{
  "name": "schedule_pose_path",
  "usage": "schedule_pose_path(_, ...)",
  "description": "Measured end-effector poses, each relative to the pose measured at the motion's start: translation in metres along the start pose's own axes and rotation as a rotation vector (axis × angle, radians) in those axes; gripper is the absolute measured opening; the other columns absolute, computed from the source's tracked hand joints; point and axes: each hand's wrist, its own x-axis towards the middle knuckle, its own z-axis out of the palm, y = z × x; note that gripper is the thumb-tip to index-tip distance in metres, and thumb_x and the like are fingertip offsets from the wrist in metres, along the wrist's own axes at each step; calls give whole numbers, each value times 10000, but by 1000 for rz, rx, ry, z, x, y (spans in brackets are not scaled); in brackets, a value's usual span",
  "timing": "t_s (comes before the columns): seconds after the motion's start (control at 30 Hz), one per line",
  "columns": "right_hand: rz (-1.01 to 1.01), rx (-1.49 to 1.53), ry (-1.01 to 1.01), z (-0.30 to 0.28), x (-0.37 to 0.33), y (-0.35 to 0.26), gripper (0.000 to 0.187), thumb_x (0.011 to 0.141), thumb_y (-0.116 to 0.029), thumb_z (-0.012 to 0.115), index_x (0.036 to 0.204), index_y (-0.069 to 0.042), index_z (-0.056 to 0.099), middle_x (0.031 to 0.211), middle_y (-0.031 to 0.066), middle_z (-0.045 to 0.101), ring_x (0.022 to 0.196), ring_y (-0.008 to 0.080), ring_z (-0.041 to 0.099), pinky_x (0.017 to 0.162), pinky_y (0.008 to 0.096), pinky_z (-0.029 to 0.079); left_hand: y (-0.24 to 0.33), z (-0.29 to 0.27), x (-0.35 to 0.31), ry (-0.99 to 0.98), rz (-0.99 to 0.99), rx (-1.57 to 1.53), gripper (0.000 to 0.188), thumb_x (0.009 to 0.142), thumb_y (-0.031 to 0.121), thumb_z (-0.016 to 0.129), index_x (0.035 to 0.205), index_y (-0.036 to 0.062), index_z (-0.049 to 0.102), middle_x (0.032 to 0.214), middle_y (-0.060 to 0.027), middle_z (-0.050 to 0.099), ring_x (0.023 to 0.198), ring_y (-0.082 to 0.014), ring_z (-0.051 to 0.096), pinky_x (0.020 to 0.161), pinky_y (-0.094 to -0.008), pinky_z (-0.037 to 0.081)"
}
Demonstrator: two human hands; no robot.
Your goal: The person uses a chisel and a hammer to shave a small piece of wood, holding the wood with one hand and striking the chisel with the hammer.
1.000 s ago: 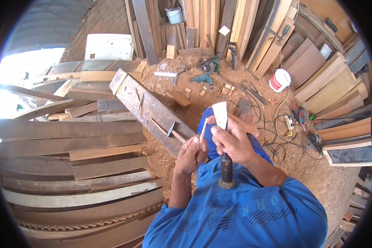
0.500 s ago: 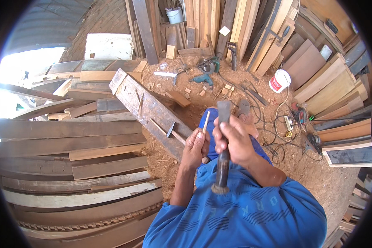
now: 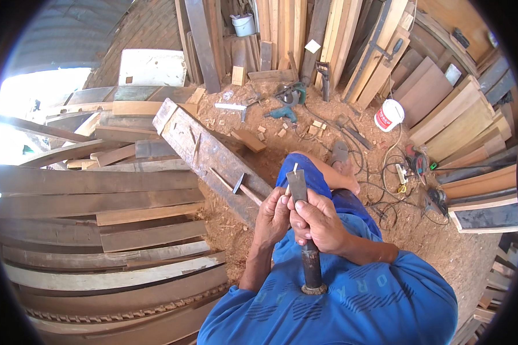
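Note:
My right hand [image 3: 319, 221] grips a wide chisel [image 3: 297, 185] by its blade, just above the dark handle. The blade points away from me and the butt of the handle rests near my shirt. Pinched in my left hand [image 3: 274, 215] is a thin wooden stick [image 3: 295, 167], mostly hidden behind the chisel blade. Both hands are close together in front of my chest, and their fingertips look to be touching. Left of them, a hammer [image 3: 240, 184] lies on a worn wooden plank bench [image 3: 184, 138], beside a few thin wood slivers.
Stacked boards [image 3: 98, 201] fill the left side. On the shaving-covered floor ahead lie a teal power drill [image 3: 282, 113], small wood offcuts and tangled cables. A white bucket [image 3: 389, 115] stands to the right. More planks [image 3: 328, 46] lean along the back.
My right hand has brought the chisel left and down, against the stick. My left hand has shifted slightly right, so the two hands now meet.

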Motion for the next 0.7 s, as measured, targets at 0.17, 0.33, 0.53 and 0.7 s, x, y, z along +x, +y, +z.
schedule_pose_path(0.17,-17,-17,-2,-4,-2,-1,171,1029,-209,407,1083,-62,475,710,-4,442,512,50,396,486,252,440,4,1,-3,-26,-44,-12,234,1044,225,439,953,61,578,750,46,531,673,-36,460,588,-224,402)
schedule_pose_path(0.33,-320,-58,181,-19,-23,-32,149,1016,-179,408,1043,-46,469,665,14,444,495,55,404,449,234,425,-17,-20,-46,-255,-105,112,225,1015,242,504,888,76,587,650,49,495,598,-53,452,551,-227,382)
schedule_pose_path(0.53,-202,-531,235,-45,19,-32,170,907,-168,661,985,-40,580,768,-13,559,571,37,480,496,202,417,-8,3,-18,-53,-146,9,156,1002,183,541,999,34,585,730,10,561,587,-55,497,549,-208,417)
schedule_pose_path(0.7,-308,-725,261,-44,33,-32,137,909,-154,650,908,-29,595,778,-21,570,718,62,487,648,262,448,-8,16,0,-39,-11,103,225,1023,224,488,1089,32,586,769,-8,566,622,-61,503,572,-210,424)
